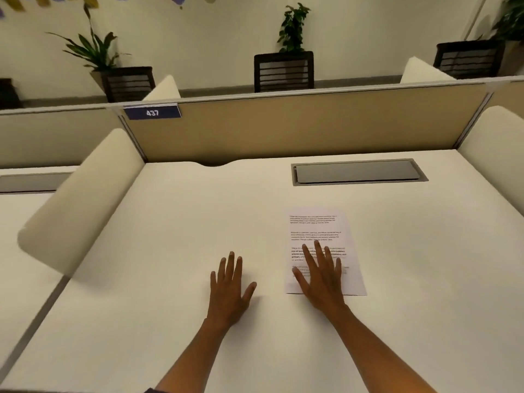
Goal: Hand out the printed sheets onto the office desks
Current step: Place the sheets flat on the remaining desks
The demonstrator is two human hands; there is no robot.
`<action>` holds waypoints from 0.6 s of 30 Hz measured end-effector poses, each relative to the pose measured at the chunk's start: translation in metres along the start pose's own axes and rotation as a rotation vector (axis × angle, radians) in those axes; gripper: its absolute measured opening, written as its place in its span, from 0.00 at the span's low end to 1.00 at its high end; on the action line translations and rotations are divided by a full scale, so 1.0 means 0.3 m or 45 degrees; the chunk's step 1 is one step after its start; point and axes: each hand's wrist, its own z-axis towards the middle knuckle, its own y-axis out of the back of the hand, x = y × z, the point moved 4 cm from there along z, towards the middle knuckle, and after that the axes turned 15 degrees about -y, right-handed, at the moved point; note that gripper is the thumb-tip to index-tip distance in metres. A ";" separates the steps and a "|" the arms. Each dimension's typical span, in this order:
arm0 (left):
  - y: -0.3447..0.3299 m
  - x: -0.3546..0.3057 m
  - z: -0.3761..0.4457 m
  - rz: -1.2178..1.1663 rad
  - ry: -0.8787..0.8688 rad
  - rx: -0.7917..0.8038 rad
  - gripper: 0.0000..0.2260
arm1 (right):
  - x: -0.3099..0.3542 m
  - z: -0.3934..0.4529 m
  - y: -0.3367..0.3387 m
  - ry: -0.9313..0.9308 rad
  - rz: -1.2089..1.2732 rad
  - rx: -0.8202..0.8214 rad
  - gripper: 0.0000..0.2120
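Your right hand lies flat, fingers spread, on the sheet right of centre on the desk (printed side up). Your left hand rests open on the desk beside it, gripping nothing.

You have one printed sheet under your right hand — three chairs and three plants beyond both hands.
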 end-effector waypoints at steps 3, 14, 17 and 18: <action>0.046 0.086 -0.092 -0.037 0.095 -0.046 0.34 | 0.116 -0.035 -0.048 0.075 -0.043 0.043 0.33; 0.261 0.509 -0.567 0.000 0.409 -0.205 0.35 | 0.734 -0.335 -0.218 0.411 -0.124 0.150 0.35; 0.331 0.654 -0.756 0.049 0.484 -0.235 0.35 | 0.926 -0.491 -0.299 0.503 -0.171 0.164 0.36; 0.357 0.740 -0.863 0.075 0.529 -0.241 0.35 | 1.034 -0.579 -0.338 0.574 -0.186 0.158 0.36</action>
